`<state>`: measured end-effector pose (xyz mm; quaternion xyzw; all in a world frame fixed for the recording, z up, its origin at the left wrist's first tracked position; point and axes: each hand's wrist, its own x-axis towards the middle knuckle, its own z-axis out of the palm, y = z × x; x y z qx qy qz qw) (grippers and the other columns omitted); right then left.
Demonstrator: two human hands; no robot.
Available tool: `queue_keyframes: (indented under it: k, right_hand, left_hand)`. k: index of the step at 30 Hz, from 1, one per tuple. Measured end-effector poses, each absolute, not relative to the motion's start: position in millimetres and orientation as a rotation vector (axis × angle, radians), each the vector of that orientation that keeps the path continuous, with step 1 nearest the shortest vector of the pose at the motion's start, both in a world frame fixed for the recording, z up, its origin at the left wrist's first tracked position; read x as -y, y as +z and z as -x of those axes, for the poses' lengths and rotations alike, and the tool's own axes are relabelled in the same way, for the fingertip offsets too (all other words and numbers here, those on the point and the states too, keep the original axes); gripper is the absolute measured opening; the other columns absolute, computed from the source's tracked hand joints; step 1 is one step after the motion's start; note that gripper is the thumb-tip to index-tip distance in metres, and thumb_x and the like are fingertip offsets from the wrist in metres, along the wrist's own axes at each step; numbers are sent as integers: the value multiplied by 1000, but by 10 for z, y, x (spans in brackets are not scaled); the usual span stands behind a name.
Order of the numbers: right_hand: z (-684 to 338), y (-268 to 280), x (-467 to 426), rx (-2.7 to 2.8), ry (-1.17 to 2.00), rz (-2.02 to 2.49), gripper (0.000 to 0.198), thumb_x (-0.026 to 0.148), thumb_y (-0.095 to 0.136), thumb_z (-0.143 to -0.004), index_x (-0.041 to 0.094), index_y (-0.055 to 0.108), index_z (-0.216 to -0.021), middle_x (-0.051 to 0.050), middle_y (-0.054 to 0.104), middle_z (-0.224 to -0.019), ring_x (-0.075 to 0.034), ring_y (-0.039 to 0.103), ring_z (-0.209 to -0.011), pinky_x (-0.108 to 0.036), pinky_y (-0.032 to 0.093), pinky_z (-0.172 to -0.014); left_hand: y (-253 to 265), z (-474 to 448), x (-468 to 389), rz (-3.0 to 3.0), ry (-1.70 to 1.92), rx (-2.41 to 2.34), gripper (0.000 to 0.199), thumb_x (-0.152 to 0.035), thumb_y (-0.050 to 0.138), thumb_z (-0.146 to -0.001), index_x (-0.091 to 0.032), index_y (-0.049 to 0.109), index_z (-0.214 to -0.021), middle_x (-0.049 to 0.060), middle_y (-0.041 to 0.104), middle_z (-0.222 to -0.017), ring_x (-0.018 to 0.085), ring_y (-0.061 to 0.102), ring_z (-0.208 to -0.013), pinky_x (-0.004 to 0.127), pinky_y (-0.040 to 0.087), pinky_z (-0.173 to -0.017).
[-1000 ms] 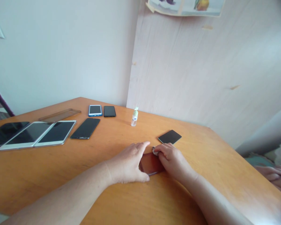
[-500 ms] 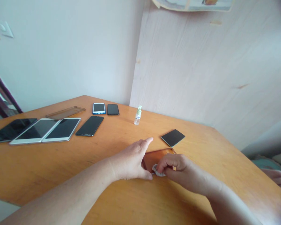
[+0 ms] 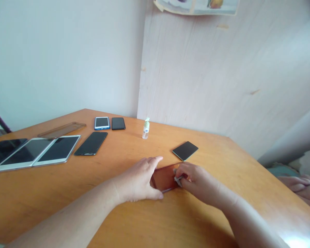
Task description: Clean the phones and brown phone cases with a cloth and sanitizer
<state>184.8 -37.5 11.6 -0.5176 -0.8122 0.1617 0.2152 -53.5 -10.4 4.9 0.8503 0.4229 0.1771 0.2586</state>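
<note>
As right hand (image 3: 195, 178) pinches wad (image 3: 178, 181), spread left hand (image 3: 135, 182) touches case (image 3: 165, 177) on wooden table (image 3: 134, 220) by wall (image 3: 67, 58).

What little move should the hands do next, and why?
Probably slide the crumpled wipe along the brown case toward the left hand. The right hand pinches the wipe near the case's right end, the left hand curves around the left end, and the middle lies uncovered between them.
</note>
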Motion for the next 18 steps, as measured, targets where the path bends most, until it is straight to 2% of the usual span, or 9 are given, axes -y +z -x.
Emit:
queue_keyframes:
  k: [2, 4, 7, 11, 14, 18]
  right_hand:
    - [-2050, 81, 278, 2164, 345, 1583, 18, 6, 52, -73, 21, 63, -75, 0, 64, -77, -15, 56, -71, -27, 40, -66]
    - [-2190, 70, 204, 1986, 373, 1663, 14, 11, 54, -74, 21, 63, -77, -1, 64, -75, -16, 55, -69, -28, 38, -63]
    - [-2254, 112, 158, 1562, 668, 1588, 11, 19, 56, -76, 20, 63, -85, 0, 63, -68, -15, 52, -61, -27, 36, -57]
    - [-2201, 213, 182, 1159, 969, 1201, 14, 19, 61, -75, 19, 61, -89, -1, 64, -76, -13, 52, -62, -26, 35, -56]
    - [-2167, 250, 201, 1053, 1079, 1029, 13, 17, 63, -74, 20, 62, -87, -1, 63, -75, -12, 51, -61, -26, 35, -54]
    - [-2129, 225, 202, 1018, 1164, 954, 12, 15, 63, -74, 19, 62, -86, -2, 63, -76, -12, 51, -61, -25, 36, -53]
  left_hand:
    - [57, 526, 108, -2331, 488, -1149, 100, -40, 83, -57, -21, 37, -144, 13, 56, -135, 32, 52, -125, 40, 42, -104]
    - [75, 525, 108, -2356, 502, -1149, 91, -38, 81, -60, -21, 42, -141, 12, 59, -130, 31, 55, -120, 38, 44, -101]
    - [138, 552, 100, -2345, 496, -1137, 70, -40, 72, -70, -22, 50, -134, 9, 66, -120, 28, 63, -106, 36, 49, -90]
    - [248, 615, 70, -2290, 532, -1100, 34, -42, 50, -90, -24, 61, -118, 5, 72, -103, 23, 67, -92, 32, 48, -80]
    - [273, 640, 25, -2271, 606, -1076, 34, -41, 36, -97, -23, 65, -101, 3, 72, -90, 22, 66, -85, 30, 46, -77]
    - [214, 638, -46, -2179, 717, -1102, 35, -41, 33, -98, -22, 62, -92, 2, 69, -84, 20, 64, -80, 30, 45, -73]
